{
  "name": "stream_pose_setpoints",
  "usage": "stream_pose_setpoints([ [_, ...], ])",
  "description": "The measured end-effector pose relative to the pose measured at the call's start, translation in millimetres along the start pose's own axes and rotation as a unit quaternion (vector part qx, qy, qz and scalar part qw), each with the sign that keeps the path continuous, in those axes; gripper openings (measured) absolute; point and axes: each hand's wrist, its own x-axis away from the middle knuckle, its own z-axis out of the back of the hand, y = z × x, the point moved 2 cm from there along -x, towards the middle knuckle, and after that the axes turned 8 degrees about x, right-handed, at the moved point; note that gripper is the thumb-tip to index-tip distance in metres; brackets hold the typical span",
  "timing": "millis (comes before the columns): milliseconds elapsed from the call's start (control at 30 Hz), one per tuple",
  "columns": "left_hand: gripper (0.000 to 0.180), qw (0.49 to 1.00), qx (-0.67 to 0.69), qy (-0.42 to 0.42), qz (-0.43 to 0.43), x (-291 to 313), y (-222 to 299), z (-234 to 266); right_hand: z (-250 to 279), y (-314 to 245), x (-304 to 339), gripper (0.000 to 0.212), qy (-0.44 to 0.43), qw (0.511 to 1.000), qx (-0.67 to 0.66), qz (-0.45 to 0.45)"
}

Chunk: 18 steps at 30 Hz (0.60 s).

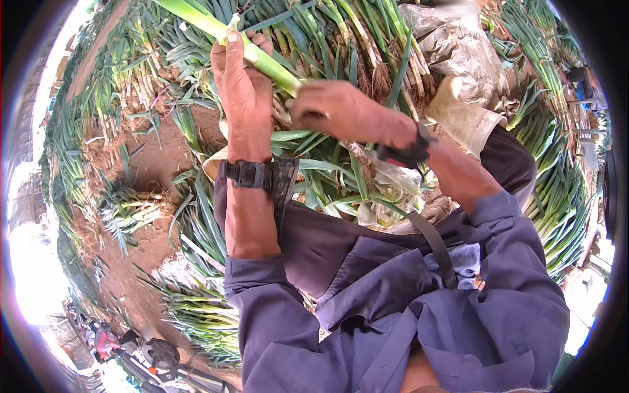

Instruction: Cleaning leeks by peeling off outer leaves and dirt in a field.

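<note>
A thick green leek [272,69] slants across in front of me, its leafy end toward the upper left. My left hand [241,78] is closed around its stalk, with the thumb pressed on top. At the lower, paler end of that stalk is my right hand [337,111], fingers curled and slightly blurred. Whether it grips the leek or a loose bit of leaf is hidden. Below both hands, loose green leaves [327,164] and pale peelings [393,190] lie by my lap.
Piles of leeks with roots [380,72] lie just beyond my hands. More leek heaps stand at the left [118,85] and right [557,203]. A crumpled, dirty pale sheet [462,52] lies at upper right. Brown soil [151,157] shows at left. A parked vehicle [160,357] is at lower left.
</note>
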Motion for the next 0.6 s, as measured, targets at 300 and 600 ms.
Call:
stream_pose_setpoints([
  [300, 0.034, 0.996, 0.007, 0.021, -0.081, -10, 32, 13, -52, 39, 182, 0.014, -0.410, 0.905, 0.011, -0.115],
  [600, 0.038, 0.997, 0.028, 0.030, -0.069, 0, 38, 19, -17, 17, 23, 0.021, 0.081, 0.978, 0.051, -0.186],
])
